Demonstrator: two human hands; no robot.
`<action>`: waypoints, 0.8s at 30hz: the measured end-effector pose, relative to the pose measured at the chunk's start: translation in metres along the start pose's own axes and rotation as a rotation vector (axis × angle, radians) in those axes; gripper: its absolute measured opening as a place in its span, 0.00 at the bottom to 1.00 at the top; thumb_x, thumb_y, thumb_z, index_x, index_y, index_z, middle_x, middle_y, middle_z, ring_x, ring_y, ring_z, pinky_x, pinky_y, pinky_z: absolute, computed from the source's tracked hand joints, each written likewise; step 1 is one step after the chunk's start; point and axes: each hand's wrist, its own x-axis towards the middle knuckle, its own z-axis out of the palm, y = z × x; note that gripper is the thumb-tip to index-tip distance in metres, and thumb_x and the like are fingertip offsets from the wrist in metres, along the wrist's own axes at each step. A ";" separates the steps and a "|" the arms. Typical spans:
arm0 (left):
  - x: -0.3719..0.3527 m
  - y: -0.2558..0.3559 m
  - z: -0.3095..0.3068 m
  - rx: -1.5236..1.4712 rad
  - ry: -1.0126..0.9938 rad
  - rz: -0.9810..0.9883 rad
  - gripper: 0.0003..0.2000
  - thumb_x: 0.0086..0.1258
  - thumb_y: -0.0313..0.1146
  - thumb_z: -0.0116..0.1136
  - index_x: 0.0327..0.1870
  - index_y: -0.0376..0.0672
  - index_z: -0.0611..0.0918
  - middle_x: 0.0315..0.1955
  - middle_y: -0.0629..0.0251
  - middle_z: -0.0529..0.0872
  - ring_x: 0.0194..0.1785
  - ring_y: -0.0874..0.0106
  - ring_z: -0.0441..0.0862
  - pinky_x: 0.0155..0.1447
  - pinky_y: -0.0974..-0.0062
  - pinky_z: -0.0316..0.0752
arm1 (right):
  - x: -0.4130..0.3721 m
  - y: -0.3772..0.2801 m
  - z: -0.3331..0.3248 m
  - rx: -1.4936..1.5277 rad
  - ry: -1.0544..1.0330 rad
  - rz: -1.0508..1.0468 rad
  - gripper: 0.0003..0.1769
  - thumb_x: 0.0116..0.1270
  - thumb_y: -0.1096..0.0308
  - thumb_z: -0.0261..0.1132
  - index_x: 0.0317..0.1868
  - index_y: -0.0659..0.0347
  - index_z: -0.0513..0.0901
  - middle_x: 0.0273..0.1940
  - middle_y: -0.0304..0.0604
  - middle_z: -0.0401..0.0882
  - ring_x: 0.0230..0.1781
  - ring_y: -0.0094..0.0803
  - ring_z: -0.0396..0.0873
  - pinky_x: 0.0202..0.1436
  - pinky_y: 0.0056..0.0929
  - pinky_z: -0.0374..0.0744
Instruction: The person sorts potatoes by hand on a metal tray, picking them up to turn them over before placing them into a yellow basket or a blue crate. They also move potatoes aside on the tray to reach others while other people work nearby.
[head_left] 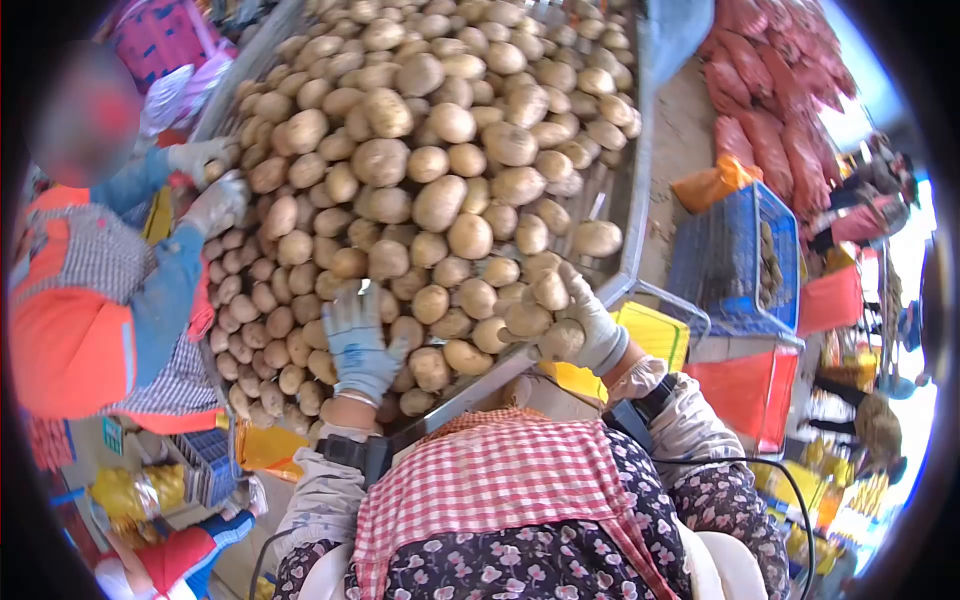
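Note:
A big heap of potatoes (437, 203) fills the metal sorting table (628, 215) in front of me. My left hand (360, 340), in a pale glove with blue marks, lies back up on the heap's near side. Its fingers stretch forward with the thumb apart, and no potato shows in its grip. At the table's near right edge, my gloved right hand (597, 330) curls around a few potatoes (562, 340). Its fingertips are partly hidden behind them.
On the left, a co-worker in an orange vest (75, 340) has both gloved hands (215, 205) at the heap. Right of the table stand a yellow crate (655, 335), a blue crate (715, 255) and a red crate (745, 395). Red sacks (770, 110) are piled behind.

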 end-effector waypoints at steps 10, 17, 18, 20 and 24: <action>0.018 0.005 0.006 -0.025 0.170 -0.146 0.33 0.75 0.54 0.43 0.75 0.46 0.58 0.73 0.44 0.55 0.73 0.41 0.53 0.74 0.46 0.50 | -0.151 -0.013 -0.096 0.247 0.045 -0.524 0.26 0.69 0.39 0.56 0.54 0.51 0.75 0.46 0.37 0.75 0.61 0.43 0.69 0.69 0.57 0.65; 0.015 0.035 0.031 0.025 0.026 -0.095 0.33 0.76 0.55 0.39 0.75 0.44 0.57 0.73 0.43 0.52 0.75 0.44 0.51 0.75 0.49 0.49 | -0.208 0.049 -0.157 0.755 0.519 -0.393 0.32 0.61 0.31 0.58 0.44 0.53 0.74 0.52 0.54 0.75 0.49 0.54 0.74 0.34 0.47 0.76; 0.017 0.031 0.034 0.015 0.029 -0.086 0.33 0.76 0.56 0.39 0.75 0.44 0.57 0.74 0.43 0.52 0.75 0.45 0.51 0.75 0.50 0.49 | -0.217 0.054 -0.161 0.766 0.531 -0.422 0.32 0.61 0.31 0.58 0.44 0.53 0.74 0.52 0.54 0.75 0.49 0.54 0.74 0.34 0.47 0.76; 0.019 0.036 0.027 0.008 -0.010 -0.116 0.34 0.76 0.56 0.38 0.76 0.43 0.56 0.74 0.43 0.51 0.75 0.46 0.51 0.75 0.52 0.50 | -0.227 0.063 -0.180 0.760 0.581 -0.457 0.34 0.60 0.28 0.57 0.45 0.53 0.75 0.50 0.54 0.76 0.43 0.52 0.75 0.32 0.46 0.75; 0.020 0.036 0.027 0.035 -0.048 -0.158 0.33 0.77 0.56 0.35 0.76 0.45 0.56 0.74 0.45 0.51 0.76 0.47 0.51 0.75 0.53 0.51 | -0.283 0.039 -0.231 0.917 0.588 -0.717 0.39 0.59 0.25 0.53 0.47 0.54 0.75 0.49 0.54 0.77 0.38 0.50 0.77 0.30 0.42 0.75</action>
